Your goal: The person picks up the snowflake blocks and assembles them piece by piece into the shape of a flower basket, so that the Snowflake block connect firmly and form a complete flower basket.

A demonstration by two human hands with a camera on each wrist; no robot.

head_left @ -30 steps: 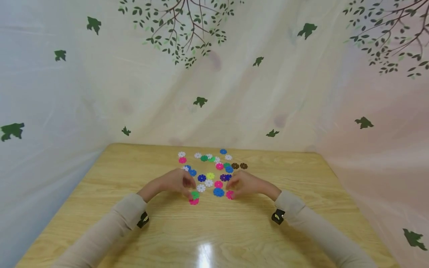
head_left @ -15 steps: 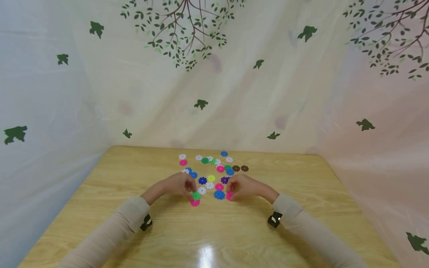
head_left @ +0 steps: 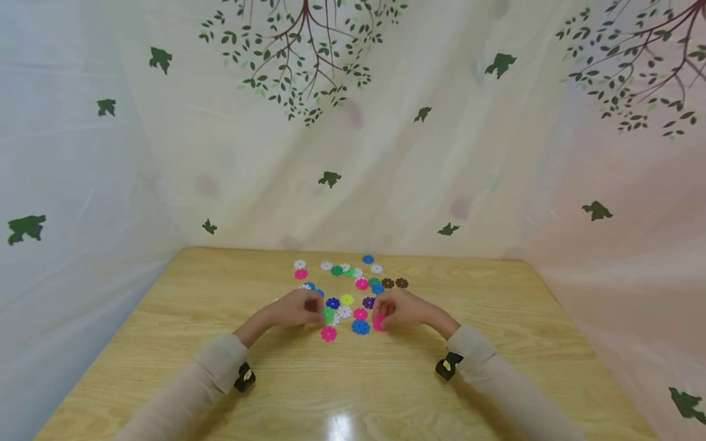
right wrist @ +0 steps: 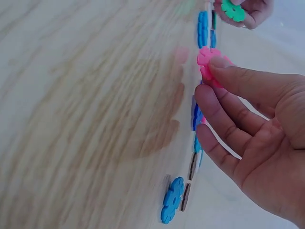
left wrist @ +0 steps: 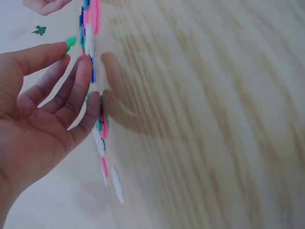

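My left hand (head_left: 296, 307) pinches a green flower-shaped plastic disc (head_left: 328, 315) between thumb and finger, just over the table. A pink flower disc (head_left: 328, 334) lies flat below it. Across from it, my right hand (head_left: 406, 308) holds another pink flower disc (head_left: 378, 323) by the edge. The right wrist view shows this held disc (right wrist: 205, 58) upright between thumb and fingertips, while the other fingers curve loosely. In the left wrist view only a slim part of the held green disc (left wrist: 71, 42) shows. Between the hands lies a blue flower disc (head_left: 361, 327).
Several more flower discs lie scattered toward the back of the wooden table (head_left: 342, 373), among them a yellow one (head_left: 347, 300), a brown one (head_left: 402, 283) and a pink one (head_left: 300, 274). A pale curtain (head_left: 386, 153) with leaf prints hangs behind.
My left hand has lifted the green disc off the pink disc it overlapped and moved it slightly away from me. The right hand has raised its pink disc a little, tilting it up.
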